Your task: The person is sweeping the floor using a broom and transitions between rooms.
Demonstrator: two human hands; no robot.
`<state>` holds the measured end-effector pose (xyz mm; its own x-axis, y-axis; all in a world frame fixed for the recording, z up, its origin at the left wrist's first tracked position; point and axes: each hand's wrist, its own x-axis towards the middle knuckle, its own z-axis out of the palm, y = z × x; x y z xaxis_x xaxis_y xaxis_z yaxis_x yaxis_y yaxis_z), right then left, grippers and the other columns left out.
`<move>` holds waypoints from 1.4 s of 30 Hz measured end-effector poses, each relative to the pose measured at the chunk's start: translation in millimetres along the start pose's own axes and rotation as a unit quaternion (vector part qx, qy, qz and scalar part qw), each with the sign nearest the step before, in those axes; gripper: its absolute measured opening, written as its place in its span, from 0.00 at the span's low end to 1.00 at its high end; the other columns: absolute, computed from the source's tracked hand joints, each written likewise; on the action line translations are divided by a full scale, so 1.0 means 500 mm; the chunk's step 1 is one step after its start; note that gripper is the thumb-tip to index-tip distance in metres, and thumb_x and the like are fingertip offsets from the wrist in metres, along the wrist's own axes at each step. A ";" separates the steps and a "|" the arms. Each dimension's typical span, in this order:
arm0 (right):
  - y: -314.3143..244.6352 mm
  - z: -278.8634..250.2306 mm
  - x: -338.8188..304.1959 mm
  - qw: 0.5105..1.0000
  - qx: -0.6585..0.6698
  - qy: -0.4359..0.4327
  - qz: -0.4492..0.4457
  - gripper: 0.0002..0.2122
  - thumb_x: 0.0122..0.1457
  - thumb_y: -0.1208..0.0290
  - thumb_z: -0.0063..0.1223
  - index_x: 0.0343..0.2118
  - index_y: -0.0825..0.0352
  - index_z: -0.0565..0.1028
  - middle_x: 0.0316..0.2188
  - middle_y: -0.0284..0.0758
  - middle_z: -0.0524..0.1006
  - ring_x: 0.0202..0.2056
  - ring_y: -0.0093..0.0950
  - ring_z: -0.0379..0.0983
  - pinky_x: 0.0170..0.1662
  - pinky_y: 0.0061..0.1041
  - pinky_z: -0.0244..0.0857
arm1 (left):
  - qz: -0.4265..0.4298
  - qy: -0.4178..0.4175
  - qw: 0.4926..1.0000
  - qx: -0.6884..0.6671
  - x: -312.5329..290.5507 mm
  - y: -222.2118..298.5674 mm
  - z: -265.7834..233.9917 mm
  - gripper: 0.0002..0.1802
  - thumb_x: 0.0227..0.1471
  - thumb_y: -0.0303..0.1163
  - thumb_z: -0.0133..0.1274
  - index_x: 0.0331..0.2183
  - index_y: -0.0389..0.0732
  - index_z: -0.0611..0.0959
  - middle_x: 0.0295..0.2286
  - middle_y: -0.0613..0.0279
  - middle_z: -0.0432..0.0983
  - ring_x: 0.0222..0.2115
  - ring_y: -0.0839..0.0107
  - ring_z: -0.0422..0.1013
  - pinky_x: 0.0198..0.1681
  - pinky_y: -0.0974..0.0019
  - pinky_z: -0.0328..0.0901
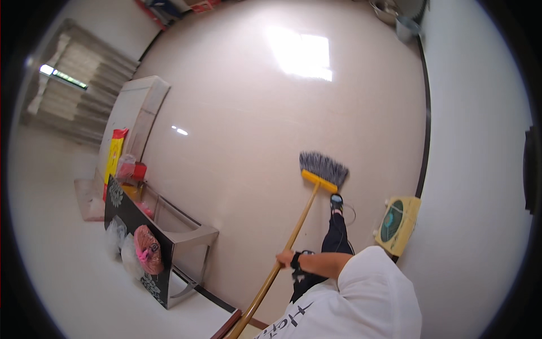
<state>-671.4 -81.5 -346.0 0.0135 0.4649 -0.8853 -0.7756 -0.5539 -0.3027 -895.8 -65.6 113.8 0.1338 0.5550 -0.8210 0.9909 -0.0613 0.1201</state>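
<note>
A broom (320, 179) with a yellow head and dark grey bristles rests on the pale floor in front of my foot. From its head the long wooden handle slants down and left to the lower edge of the picture. My right hand (285, 258), with a dark band at the wrist, is closed around the handle about midway along the part that shows. The handle's upper end runs out of the picture, and my left hand does not show.
A yellow box fan (398, 226) stands by the right wall, near a thin cable by my shoe (336, 202). On the left is a table (192, 231) with a dark floral top, bags and a pink hat. Beyond it lies a long pale slab (135, 101). Buckets (406, 28) sit far right.
</note>
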 end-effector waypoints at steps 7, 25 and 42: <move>-0.066 0.066 -0.235 0.992 -0.003 -0.082 0.099 0.04 0.43 0.77 0.45 0.22 0.67 0.63 0.19 0.33 0.66 0.21 0.28 0.66 0.29 0.33 0.65 | 0.051 0.054 0.995 -0.066 -0.081 -0.132 0.013 0.19 0.37 0.32 0.52 0.34 0.34 0.73 0.26 0.62 0.71 0.27 0.74 0.64 0.32 0.70 0.59; -0.321 -0.176 -0.153 0.989 -0.065 0.086 -0.098 0.20 0.43 0.76 0.40 0.34 0.84 0.47 0.20 0.45 0.67 0.25 0.33 0.70 0.25 0.28 0.67 | 0.110 -0.131 0.964 -0.205 0.179 0.366 0.047 0.18 0.48 0.35 0.41 0.39 0.35 0.69 0.26 0.65 0.68 0.26 0.78 0.62 0.27 0.76 0.59; -0.931 -0.636 0.045 0.890 -0.154 0.383 -0.196 0.19 0.37 0.73 0.53 0.27 0.81 0.59 0.19 0.50 0.69 0.23 0.38 0.70 0.22 0.29 0.65 | 0.138 -0.169 0.933 -0.286 0.603 0.921 0.235 0.20 0.48 0.37 0.40 0.45 0.44 0.64 0.09 0.73 0.56 0.07 0.86 0.50 0.07 0.81 0.45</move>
<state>-109.4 -32.6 -337.3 0.7621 0.1230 -0.6357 -0.4085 -0.6704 -0.6194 -397.3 -24.0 -143.8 0.4754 0.2838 -0.8327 0.7600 0.3443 0.5512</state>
